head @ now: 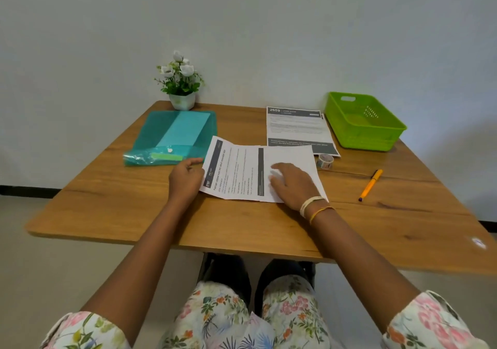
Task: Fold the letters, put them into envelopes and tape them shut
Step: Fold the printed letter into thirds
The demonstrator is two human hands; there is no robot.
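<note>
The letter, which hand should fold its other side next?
Probably left. The left hand grips the letter by its unfolded left edge, while the right hand lies flat on the folded right part, pinning it.

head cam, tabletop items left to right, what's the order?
teal envelope pack → partly folded letter → tape roll → orange pen

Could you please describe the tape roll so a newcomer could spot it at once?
Start at the green basket at the far right of the wooden table; a flat printed letter lies just left of it. At that letter's near right corner sits the tape roll, small, round and patterned, unlike the long orange pen lying nearer the person.
</note>
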